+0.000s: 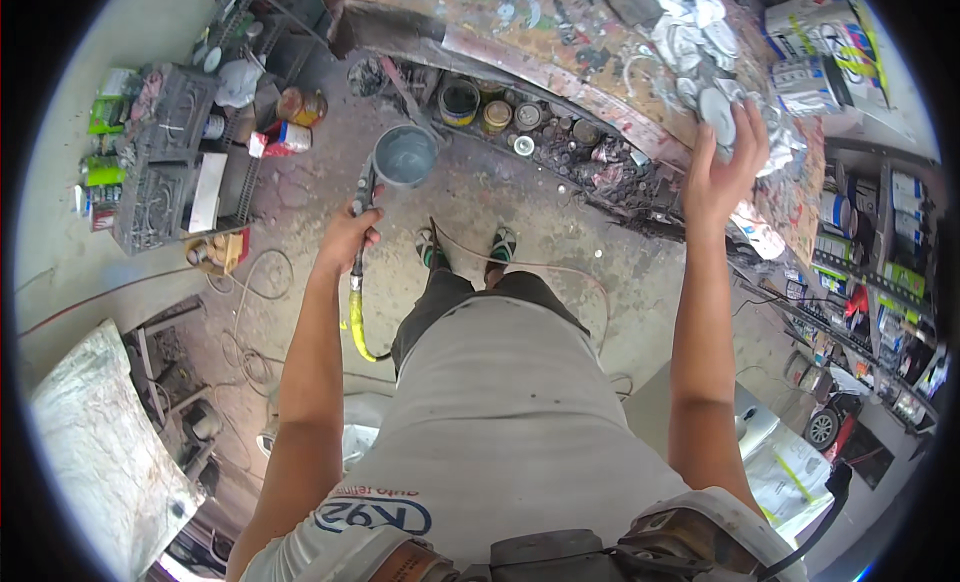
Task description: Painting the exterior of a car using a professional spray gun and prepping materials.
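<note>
My left hand [347, 237] grips the handle of a spray gun [364, 197] that carries a grey open cup [405, 155] on top; a yellow hose [357, 322] hangs from its base and curls toward my legs. My right hand [728, 162] is raised to the paint-spattered workbench [560, 42], fingers spread over a round grey lid [716, 112] among a pile of similar lids [690, 32]. Whether it grips the lid I cannot tell. My feet in sandals [465, 247] stand on the stained concrete floor between the two hands.
Paint tins [459, 100] and small cans line the floor under the bench. Black crates [165, 157] and spray cans [100, 117] stand at left. Shelves of tins [880, 272] fill the right. Cables [250, 282] loop on the floor; a grey sack [100, 432] lies lower left.
</note>
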`<control>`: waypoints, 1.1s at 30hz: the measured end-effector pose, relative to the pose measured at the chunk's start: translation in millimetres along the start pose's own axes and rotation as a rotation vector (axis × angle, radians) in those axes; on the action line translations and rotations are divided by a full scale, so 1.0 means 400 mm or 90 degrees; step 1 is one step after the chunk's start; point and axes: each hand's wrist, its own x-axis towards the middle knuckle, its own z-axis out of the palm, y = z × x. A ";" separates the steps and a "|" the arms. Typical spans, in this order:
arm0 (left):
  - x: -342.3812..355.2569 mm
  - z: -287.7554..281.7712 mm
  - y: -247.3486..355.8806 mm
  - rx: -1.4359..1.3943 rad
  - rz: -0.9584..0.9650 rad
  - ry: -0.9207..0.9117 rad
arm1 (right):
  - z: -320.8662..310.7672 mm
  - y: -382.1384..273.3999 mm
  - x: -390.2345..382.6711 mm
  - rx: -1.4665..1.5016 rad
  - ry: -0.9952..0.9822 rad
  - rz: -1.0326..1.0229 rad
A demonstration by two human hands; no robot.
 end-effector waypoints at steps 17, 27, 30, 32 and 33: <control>0.140 0.122 -0.177 -0.024 -0.028 0.081 | 0.858 0.129 -0.775 0.080 -0.580 0.380; 0.144 0.057 -0.192 -0.038 -0.005 0.095 | 0.683 -0.064 -0.596 0.318 -0.516 0.329; 0.161 0.053 -0.155 -0.042 0.030 0.068 | 0.624 -0.134 -0.514 0.317 -0.476 0.209; 0.176 0.062 -0.133 -0.040 0.052 0.057 | 0.602 -0.152 -0.482 0.297 -0.445 0.137; 0.182 0.065 -0.125 -0.046 0.069 0.057 | 0.600 -0.162 -0.473 0.282 -0.463 0.128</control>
